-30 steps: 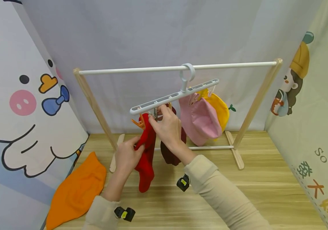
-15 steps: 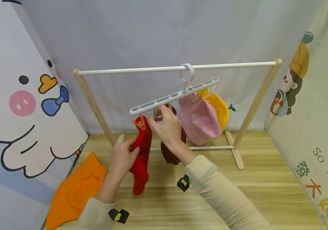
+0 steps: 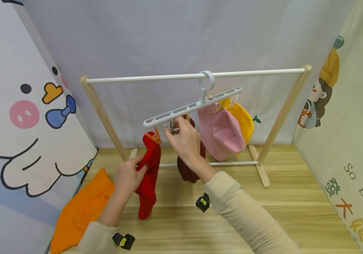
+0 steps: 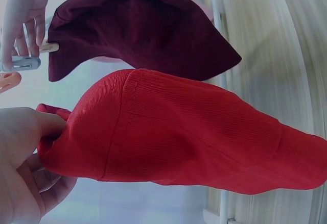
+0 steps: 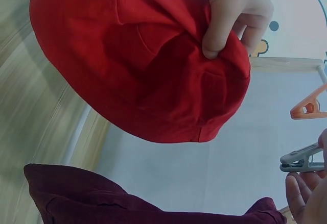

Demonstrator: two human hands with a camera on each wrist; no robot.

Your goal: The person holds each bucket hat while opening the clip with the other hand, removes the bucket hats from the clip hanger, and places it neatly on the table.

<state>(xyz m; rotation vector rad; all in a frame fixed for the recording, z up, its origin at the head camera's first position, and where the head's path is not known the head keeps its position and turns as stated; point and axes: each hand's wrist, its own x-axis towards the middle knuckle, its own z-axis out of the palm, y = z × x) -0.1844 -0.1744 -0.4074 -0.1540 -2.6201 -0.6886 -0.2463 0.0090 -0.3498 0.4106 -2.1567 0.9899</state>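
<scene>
A red bucket hat (image 3: 148, 173) is pinched at its crown by my left hand (image 3: 127, 179) and hangs left of the hanger's lower end. My right hand (image 3: 186, 139) pinches a grey clothespin (image 5: 301, 157) dangling from the white hanger (image 3: 190, 107); its jaws have no cloth between them. Beside it hangs an orange clothespin (image 5: 307, 107), which overlaps the red hat in the head view but stands apart from it in the right wrist view. Behind my right hand a maroon hat (image 4: 133, 32) hangs from a pale clothespin (image 4: 49, 47).
Pink (image 3: 221, 132) and yellow (image 3: 244, 121) hats hang clipped at the hanger's right end. A rack with a white top rod (image 3: 146, 77) carries the tilted hanger. An orange hat (image 3: 81, 213) lies at the left on the wood-patterned table (image 3: 181, 225).
My left hand has drawn the red hat left and slightly down, away from the grey clothespin. My right hand has stayed in place on that clothespin.
</scene>
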